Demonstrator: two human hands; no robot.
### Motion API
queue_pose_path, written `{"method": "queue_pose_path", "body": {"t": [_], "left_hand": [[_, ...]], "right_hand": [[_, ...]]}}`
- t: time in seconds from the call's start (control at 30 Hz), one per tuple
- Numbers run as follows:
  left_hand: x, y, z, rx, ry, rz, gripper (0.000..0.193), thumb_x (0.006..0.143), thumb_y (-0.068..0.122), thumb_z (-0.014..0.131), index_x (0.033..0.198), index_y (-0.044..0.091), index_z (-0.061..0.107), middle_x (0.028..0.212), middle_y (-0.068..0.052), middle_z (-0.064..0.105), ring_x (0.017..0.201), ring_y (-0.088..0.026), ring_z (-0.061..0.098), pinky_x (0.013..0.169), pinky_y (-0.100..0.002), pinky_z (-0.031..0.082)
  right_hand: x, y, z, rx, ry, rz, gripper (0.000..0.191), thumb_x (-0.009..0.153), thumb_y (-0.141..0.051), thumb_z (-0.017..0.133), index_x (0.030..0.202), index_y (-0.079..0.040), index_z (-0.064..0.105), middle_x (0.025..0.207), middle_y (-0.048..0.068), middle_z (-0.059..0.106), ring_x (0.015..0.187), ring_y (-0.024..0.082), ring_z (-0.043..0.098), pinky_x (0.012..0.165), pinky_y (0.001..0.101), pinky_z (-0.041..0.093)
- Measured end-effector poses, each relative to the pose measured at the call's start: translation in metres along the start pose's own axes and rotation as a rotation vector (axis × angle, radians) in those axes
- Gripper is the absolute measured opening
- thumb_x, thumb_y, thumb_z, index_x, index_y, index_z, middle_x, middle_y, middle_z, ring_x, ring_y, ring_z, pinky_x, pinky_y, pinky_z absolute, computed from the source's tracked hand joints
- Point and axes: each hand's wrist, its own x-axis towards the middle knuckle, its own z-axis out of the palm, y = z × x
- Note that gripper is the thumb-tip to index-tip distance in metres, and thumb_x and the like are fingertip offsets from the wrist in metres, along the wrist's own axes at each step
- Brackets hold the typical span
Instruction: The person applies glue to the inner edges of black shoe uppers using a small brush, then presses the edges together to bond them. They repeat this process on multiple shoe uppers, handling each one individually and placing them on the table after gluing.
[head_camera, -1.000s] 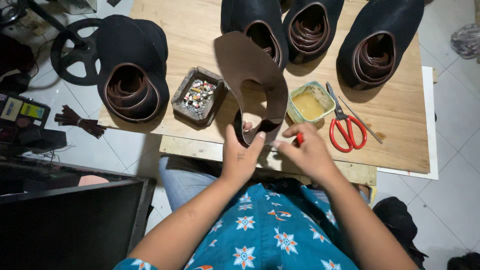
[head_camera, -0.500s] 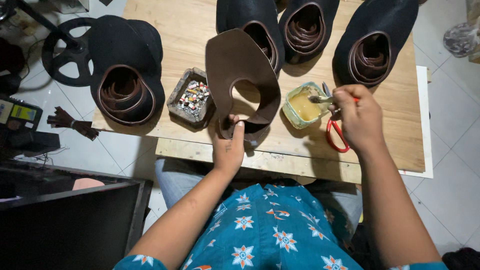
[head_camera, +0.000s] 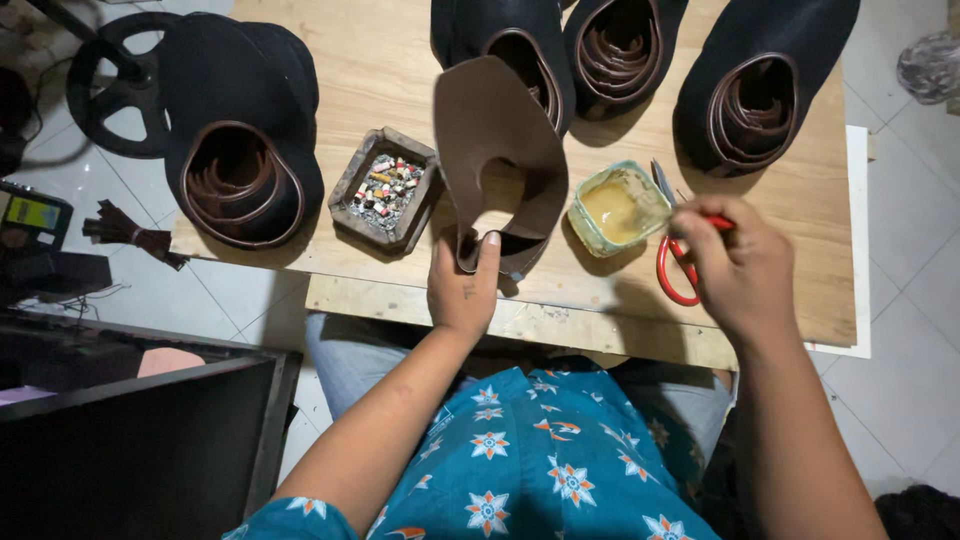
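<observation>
- On the wooden tabletop, near its front edge, we see the brown leather piece standing curved and upright, its lower end pinched in our left hand.
- The left hand is closed on the leather: the thumb presses the outer face and the fingers curl behind the bottom edge, just above the tabletop.
- We judge the leather piece to be light and fairly stiff. It keeps its arch without support, yet it would bend under pressure. Its cut-out middle leaves two narrow strips, which are likely the weak spots, so the broad lower rim is the safer place to hold.
- Our right hand rests over the red-handled scissors, fingers curled down onto them. We cannot tell whether it has truly closed around the handles or only touches them.
- Just left of the scissors sits a small green tub of yellowish paste, near the leather piece but not touching it.
- A small square tray of mixed bits lies to the left of the leather.
- Dark hats lie crown-down with brown bands coiled inside, one at the left and three along the far edge.
- The surface of the leather looks matte, so we expect a sure grip without slipping.
</observation>
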Motion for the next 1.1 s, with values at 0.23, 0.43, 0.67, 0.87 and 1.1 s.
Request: {"method": "queue_pose_path", "body": {"t": [0.23,0.43,0.67,0.87,1.1], "left_hand": [[-0.001,0.001,-0.003,0.009,0.016,0.28,0.038,0.097,0.033,0.067,0.12,0.003,0.058,0.112,-0.02,0.062,0.104,-0.041,0.062,0.088,-0.048,0.051],[-0.002,0.0,-0.005,0.033,0.002,0.326,0.031,0.094,0.026,0.07,0.113,0.004,0.059,0.11,-0.019,0.061,0.103,-0.042,0.062,0.086,-0.047,0.052],[0.001,0.002,-0.004,0.031,-0.002,0.219,0.029,0.096,0.024,0.068,0.114,0.003,0.059,0.11,-0.018,0.061,0.102,-0.039,0.063,0.087,-0.046,0.051],[-0.002,0.012,-0.021,0.139,0.159,0.501,0.059,0.09,0.021,0.068,0.135,-0.007,0.043,0.127,-0.028,0.054,0.118,-0.043,0.053,0.102,-0.05,0.044],[-0.002,0.014,-0.035,0.315,-0.093,0.327,0.03,0.086,0.02,0.07,0.109,0.002,0.064,0.098,-0.02,0.07,0.098,-0.041,0.065,0.1,-0.053,0.045]], "right_hand": [[-0.019,0.002,0.067,0.164,-0.316,-0.008,0.019,0.094,-0.01,0.073,0.108,-0.004,0.063,0.105,0.01,0.075,0.095,0.016,0.074,0.082,0.0299,0.058],[-0.017,0.012,0.11,0.087,-0.317,-0.295,0.018,0.092,-0.007,0.071,0.108,-0.003,0.063,0.105,0.012,0.071,0.096,0.024,0.073,0.082,0.0329,0.058],[-0.007,0.014,0.1,-0.042,-0.535,-0.209,0.019,0.088,-0.012,0.075,0.102,-0.004,0.065,0.099,0.011,0.073,0.091,0.028,0.073,0.077,0.037,0.056],[-0.005,0.01,0.098,0.003,-0.513,-0.134,0.019,0.09,-0.012,0.073,0.102,-0.004,0.061,0.098,0.012,0.072,0.091,0.029,0.072,0.078,0.0371,0.056],[-0.004,0.02,0.096,0.053,-0.372,-0.243,0.024,0.088,-0.006,0.07,0.108,-0.001,0.058,0.101,0.012,0.07,0.092,0.025,0.072,0.081,0.0342,0.056]]}}
